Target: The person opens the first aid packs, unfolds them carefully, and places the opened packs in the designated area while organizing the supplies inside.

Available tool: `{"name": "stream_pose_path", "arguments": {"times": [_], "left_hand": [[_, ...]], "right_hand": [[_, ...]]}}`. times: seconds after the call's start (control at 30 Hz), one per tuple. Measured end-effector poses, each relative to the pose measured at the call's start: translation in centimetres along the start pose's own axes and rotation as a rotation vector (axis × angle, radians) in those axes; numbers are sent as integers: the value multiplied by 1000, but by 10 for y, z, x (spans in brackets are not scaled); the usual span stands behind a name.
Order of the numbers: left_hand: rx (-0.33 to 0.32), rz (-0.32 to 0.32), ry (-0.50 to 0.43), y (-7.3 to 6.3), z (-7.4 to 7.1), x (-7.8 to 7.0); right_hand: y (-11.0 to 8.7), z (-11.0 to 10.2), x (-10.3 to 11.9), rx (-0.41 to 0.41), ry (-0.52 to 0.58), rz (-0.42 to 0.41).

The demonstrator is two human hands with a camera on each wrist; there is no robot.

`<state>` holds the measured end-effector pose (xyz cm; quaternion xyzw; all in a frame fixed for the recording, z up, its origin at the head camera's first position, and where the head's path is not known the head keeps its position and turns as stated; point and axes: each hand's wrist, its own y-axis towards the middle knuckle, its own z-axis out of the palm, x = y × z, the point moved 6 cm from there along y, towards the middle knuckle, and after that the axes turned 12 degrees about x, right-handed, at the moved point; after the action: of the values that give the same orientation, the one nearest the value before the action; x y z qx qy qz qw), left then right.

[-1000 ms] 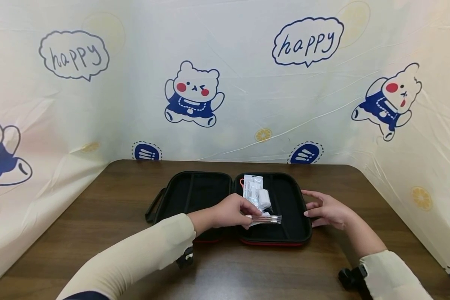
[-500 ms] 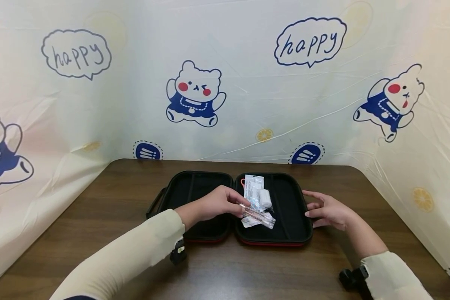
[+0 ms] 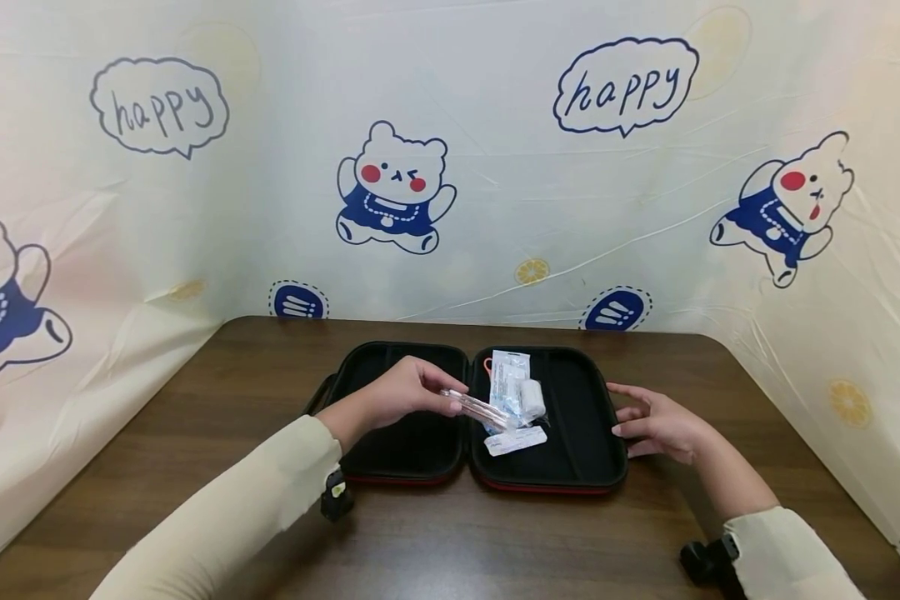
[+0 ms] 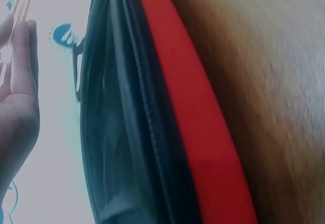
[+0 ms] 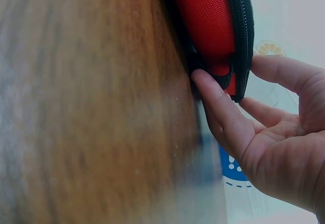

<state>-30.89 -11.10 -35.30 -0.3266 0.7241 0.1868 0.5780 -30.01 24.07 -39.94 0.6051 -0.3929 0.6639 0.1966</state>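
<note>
My left hand (image 3: 397,398) pinches one end of a slim clear packet of cotton swabs (image 3: 482,411). The packet hangs tilted over the middle of an open black case (image 3: 588,454), its far end above the right half. At the left edge of the left wrist view, the left fingers (image 4: 21,64) hold the same packet. My right hand (image 3: 663,427) touches the case's right edge with its fingers spread. In the right wrist view, the right fingers (image 5: 223,109) meet the red shell (image 5: 205,18) by its zipped rim and a small black loop.
In the case's right half lie a printed packet (image 3: 507,375), a white wrapped roll (image 3: 531,398), a flat white packet (image 3: 516,441) and an orange loop (image 3: 487,365). The case rests on a brown wooden table (image 3: 450,542). A patterned sheet (image 3: 495,167) hangs behind.
The left hand has moved left and upward, lifting the cotton swab packet off the case's right half. The flat white packet beneath now shows. The right hand stays at the case edge.
</note>
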Motion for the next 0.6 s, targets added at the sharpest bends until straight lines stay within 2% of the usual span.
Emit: {"name": "stream_pose_path", "arguments": {"times": [0.17, 0.3, 0.6], "left_hand": [[-52, 4, -58, -11, -17, 4], [-102, 1, -46, -21, -32, 7], [-177, -32, -105, -40, -65, 23]], "right_hand": [[0, 0, -1, 1, 2, -2], [0, -1, -1, 3, 4, -2], [0, 0, 0, 5, 3, -4]]}}
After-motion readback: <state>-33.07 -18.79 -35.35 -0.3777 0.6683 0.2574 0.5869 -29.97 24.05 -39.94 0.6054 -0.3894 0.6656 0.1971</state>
